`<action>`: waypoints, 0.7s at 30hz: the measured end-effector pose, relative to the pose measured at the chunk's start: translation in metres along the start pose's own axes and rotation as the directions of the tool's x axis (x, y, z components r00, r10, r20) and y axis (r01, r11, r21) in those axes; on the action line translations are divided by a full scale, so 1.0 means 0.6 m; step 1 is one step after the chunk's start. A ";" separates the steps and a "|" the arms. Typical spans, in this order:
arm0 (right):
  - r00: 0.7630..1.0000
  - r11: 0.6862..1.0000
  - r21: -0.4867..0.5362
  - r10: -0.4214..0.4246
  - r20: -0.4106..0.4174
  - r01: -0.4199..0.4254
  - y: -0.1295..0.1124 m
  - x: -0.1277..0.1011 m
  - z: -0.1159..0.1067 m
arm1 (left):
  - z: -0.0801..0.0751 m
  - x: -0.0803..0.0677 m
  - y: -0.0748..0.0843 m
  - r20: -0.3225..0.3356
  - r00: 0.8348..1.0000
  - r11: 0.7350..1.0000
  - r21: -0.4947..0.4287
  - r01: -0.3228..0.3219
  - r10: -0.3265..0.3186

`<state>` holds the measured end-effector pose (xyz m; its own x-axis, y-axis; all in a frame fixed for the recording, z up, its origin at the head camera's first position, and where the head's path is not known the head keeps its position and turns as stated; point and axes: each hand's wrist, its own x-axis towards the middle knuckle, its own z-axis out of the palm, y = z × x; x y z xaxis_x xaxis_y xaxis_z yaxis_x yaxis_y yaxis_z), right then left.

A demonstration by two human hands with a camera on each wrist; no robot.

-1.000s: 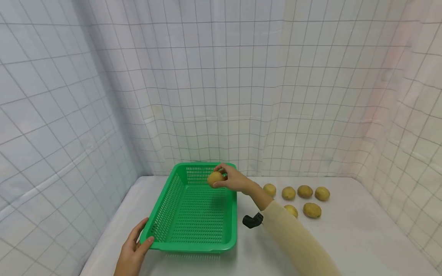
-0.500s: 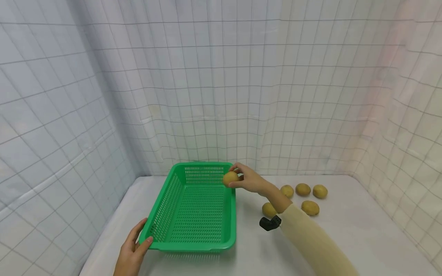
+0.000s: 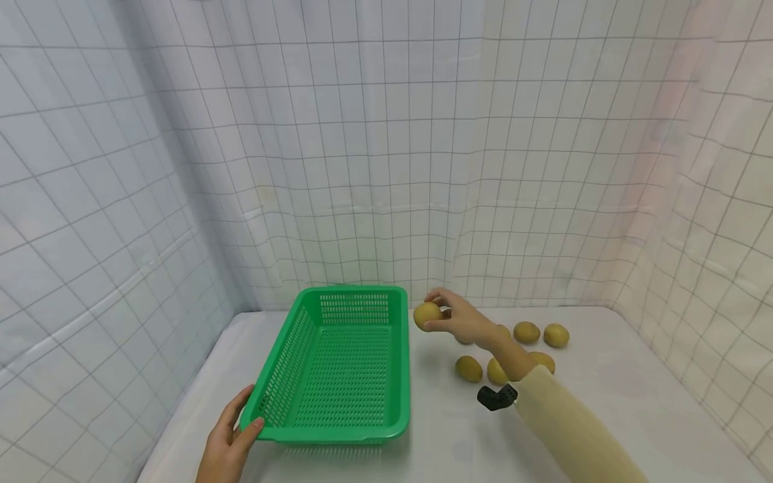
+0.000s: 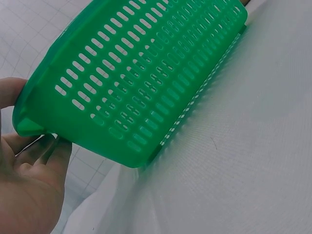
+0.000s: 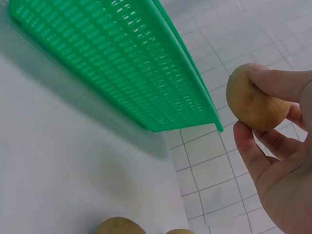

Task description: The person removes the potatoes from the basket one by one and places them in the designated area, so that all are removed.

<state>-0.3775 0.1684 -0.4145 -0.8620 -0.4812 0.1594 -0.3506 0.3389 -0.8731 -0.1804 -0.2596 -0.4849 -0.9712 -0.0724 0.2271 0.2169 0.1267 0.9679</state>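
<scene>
The right hand [image 3: 464, 322] has its grip curled round a potato [image 3: 427, 315], thumb on one side and fingertips [image 5: 246, 141] on the other, and holds it in the air clear of the worktop [image 3: 435, 429]. The wrist view shows the potato pinched near the fingertips, its tan skin lightly speckled, with the palm behind it. Just to the left of that grip stands the green basket [image 3: 338, 429], its far right corner close to the held potato but not touching it; the potato hangs outside the rim, beside the basket's right wall. The basket is a shallow rectangular tray of slotted plastic, and nothing lies inside it. At the basket's near left corner, well apart from the right hand, the left hand [image 3: 228, 446] holds the rim, thumb laid over the top edge and fingers under or beside the wall; from the left wrist view that corner appears lifted a little off the cloth, though I cannot be sure. On the other side of the right grip, behind and below the wrist, lie the loose potatoes [image 3: 468, 368]: two side by side just under the forearm, one partly hidden by the cream sleeve [image 3: 561, 429], and two more farther out to the right near the back wall. A small black device [image 3: 496, 397] sits strapped at the right wrist. A white cloth covers the worktop, and grid-patterned white curtains [image 3: 386, 168] close it in behind and at both sides.
</scene>
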 end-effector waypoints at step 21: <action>0.997 0.995 0.072 0.068 -0.037 -0.065 0.036 -0.047 -0.036 | -0.002 0.000 -0.004 0.005 1.000 1.000 -0.016 0.002 -0.002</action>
<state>-0.3687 0.2065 -0.4278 -0.8966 -0.4272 0.1167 -0.2666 0.3104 -0.9125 -0.1809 -0.2610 -0.4870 -0.9722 -0.0677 0.2243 0.2161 0.1106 0.9701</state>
